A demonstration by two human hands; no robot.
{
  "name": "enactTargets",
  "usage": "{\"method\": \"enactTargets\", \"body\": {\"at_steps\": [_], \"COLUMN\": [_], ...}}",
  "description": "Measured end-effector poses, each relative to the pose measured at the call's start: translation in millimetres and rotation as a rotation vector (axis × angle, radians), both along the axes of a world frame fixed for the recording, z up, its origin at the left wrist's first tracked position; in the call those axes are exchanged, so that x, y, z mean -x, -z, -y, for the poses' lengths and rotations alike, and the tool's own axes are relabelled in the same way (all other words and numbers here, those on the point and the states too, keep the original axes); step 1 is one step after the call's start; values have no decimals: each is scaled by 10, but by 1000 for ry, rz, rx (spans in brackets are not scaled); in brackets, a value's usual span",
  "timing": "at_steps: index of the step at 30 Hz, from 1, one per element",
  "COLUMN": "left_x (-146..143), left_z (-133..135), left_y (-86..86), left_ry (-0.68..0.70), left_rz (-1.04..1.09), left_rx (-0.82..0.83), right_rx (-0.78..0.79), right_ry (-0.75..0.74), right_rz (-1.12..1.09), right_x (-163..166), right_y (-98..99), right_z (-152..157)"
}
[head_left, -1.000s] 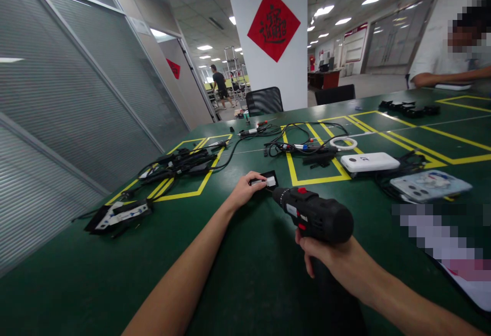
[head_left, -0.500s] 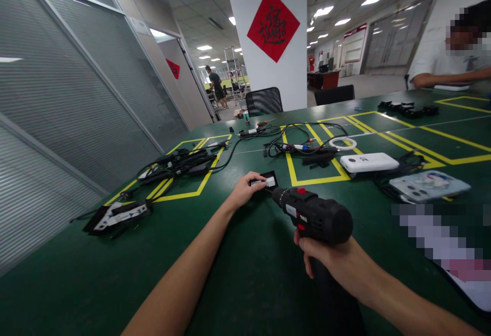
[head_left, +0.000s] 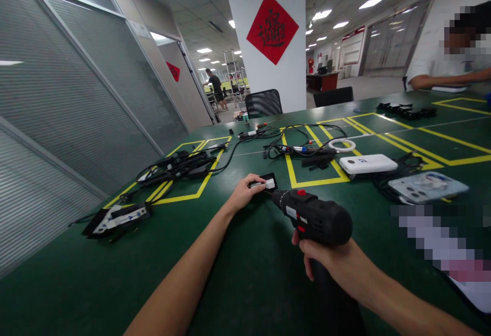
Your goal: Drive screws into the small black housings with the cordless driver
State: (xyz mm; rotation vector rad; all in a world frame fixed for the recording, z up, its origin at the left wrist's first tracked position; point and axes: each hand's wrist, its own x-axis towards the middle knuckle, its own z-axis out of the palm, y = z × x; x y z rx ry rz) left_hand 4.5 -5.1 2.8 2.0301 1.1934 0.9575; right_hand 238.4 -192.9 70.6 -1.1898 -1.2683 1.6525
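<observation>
The left hand (head_left: 247,193) has its fingers closed over the left end of a small black-and-white part (head_left: 270,183), which lies flat on the green table (head_left: 76,280), just outside a corner of yellow tape (head_left: 320,183). The right hand (head_left: 326,254) is wrapped round the grip of a drill (head_left: 318,216), its nose at the part's near edge; contact is too small to tell. Tabletop separates the left forearm from the bracket (head_left: 125,217) and cables (head_left: 184,164); rightward, the phone (head_left: 427,186) lies well apart from the drill.
</observation>
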Motion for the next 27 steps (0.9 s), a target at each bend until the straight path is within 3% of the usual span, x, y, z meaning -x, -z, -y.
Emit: {"method": "enactTargets", "body": {"at_steps": [23,27], "left_x": [-2,-6], "left_z": [16,24], "left_y": [-18,-24], "left_ry": [-7,-17], "left_rz": [-13,-17], "left_rx": [9,4], "right_rx": [30,-8], "right_ry": [-27,-18], "right_rz": [122,25], "right_x": [-23,-13], "right_y": [-45,-16], "right_z": [-1,-11]}}
